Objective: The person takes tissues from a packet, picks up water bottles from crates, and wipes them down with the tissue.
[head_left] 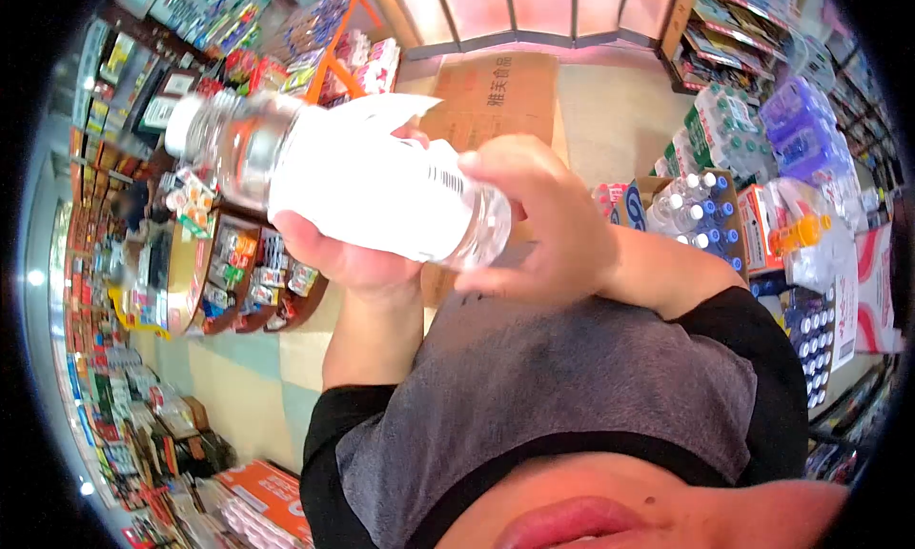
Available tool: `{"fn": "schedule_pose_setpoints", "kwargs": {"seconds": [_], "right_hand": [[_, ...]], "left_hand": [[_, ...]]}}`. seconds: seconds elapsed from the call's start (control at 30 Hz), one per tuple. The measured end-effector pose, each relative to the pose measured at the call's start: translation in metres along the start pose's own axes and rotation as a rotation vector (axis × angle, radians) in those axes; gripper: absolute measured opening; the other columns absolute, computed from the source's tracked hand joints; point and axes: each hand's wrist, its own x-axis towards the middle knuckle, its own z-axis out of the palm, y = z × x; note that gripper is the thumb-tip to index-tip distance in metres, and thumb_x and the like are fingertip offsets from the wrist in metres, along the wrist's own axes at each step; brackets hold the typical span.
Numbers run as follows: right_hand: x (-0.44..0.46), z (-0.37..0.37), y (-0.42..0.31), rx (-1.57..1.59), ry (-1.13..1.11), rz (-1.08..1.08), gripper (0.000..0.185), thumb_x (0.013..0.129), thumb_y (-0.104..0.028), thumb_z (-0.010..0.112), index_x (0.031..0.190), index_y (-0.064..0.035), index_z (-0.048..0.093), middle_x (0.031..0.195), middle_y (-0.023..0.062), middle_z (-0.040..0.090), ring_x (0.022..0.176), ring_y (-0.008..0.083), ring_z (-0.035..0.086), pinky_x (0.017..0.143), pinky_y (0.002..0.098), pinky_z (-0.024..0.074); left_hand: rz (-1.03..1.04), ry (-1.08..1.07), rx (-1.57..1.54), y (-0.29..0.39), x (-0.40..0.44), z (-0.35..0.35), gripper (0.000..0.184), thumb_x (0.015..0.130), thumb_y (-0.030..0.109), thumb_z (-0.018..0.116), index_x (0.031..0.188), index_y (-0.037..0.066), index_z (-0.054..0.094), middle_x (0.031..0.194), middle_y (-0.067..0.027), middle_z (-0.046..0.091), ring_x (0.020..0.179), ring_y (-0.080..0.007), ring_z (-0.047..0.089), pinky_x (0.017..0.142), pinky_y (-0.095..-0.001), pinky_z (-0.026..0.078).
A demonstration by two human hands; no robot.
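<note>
A clear plastic bottle with a white cap and a white wrap-around label lies tilted across both hands, cap end to the upper left. A barcode shows near its base, and a loose flap of the label sticks up along the far edge. My left hand is closed round the middle of the bottle, thumb on the near side and fingers mostly hidden behind. Around the base end curves my right hand, its fingertips at the label's edge and its thumb low by the base; it is slightly blurred.
Beyond the hands, a flattened cardboard sheet lies on the tiled floor. Boxed bottles and wrapped bottle packs stand at right. A curved display counter and stocked shelves fill the left. Another person is at far left.
</note>
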Motion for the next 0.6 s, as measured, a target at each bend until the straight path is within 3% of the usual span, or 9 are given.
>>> {"fn": "schedule_pose_setpoints", "kwargs": {"seconds": [0.07, 0.1, 0.2, 0.43, 0.5, 0.6], "right_hand": [[0.001, 0.008, -0.004, 0.048, 0.013, -0.054, 0.076, 0.067, -0.024, 0.086, 0.127, 0.0028, 0.049, 0.113, 0.0176, 0.054, 0.099, 0.0306, 0.057, 0.082, 0.0351, 0.0484], [0.002, 0.012, -0.006, 0.058, 0.062, -0.081, 0.071, 0.068, -0.024, 0.084, 0.125, 0.0022, 0.052, 0.108, 0.0165, 0.056, 0.096, 0.0309, 0.059, 0.081, 0.0353, 0.0496], [0.001, 0.028, 0.0, 0.082, 0.208, -0.174, 0.064, 0.067, -0.023, 0.085, 0.118, 0.0019, 0.057, 0.097, 0.0153, 0.058, 0.085, 0.0292, 0.061, 0.07, 0.034, 0.0512], [0.0, 0.034, 0.002, 0.066, 0.259, -0.207, 0.055, 0.068, -0.022, 0.084, 0.112, -0.0005, 0.059, 0.086, 0.0118, 0.057, 0.075, 0.0256, 0.061, 0.064, 0.0333, 0.0499], [0.001, 0.032, 0.001, 0.05, 0.251, -0.199, 0.053, 0.069, -0.022, 0.083, 0.111, -0.0015, 0.06, 0.086, 0.0113, 0.057, 0.074, 0.0255, 0.06, 0.063, 0.0332, 0.0496], [0.0, 0.031, 0.001, 0.017, 0.239, -0.191, 0.051, 0.069, -0.022, 0.082, 0.111, -0.0027, 0.061, 0.086, 0.0111, 0.057, 0.073, 0.0258, 0.06, 0.062, 0.0332, 0.0491]], "left_hand": [[-0.087, -0.015, -0.146, 0.007, 0.0, 0.0, 0.094, 0.078, 0.082, 0.04, 0.137, 0.008, 0.044, 0.115, -0.0161, 0.058, 0.094, -0.0294, 0.056, 0.076, -0.0404, 0.048], [-0.113, 0.268, -0.113, 0.01, 0.001, 0.016, 0.098, 0.074, 0.086, 0.041, 0.134, 0.009, 0.046, 0.102, -0.0161, 0.058, 0.082, -0.0282, 0.053, 0.07, -0.0378, 0.045], [-0.194, 0.093, -0.196, 0.01, 0.0, 0.017, 0.099, 0.073, 0.088, 0.04, 0.133, 0.009, 0.046, 0.095, -0.0165, 0.058, 0.08, -0.0278, 0.052, 0.069, -0.0379, 0.044], [-0.185, 0.15, -0.042, 0.005, 0.001, 0.02, 0.101, 0.07, 0.092, 0.039, 0.124, 0.007, 0.049, 0.081, -0.0147, 0.056, 0.073, -0.0251, 0.05, 0.061, -0.0348, 0.04], [-0.253, -0.006, -0.236, 0.005, 0.001, -0.003, 0.103, 0.07, 0.088, 0.044, 0.134, 0.006, 0.043, 0.11, -0.0211, 0.055, 0.09, -0.0375, 0.056, 0.073, -0.0475, 0.048], [-0.32, -0.076, -0.376, 0.003, 0.0, -0.017, 0.104, 0.071, 0.085, 0.046, 0.138, 0.006, 0.041, 0.124, -0.0244, 0.055, 0.097, -0.0439, 0.059, 0.078, -0.0531, 0.051]]}}
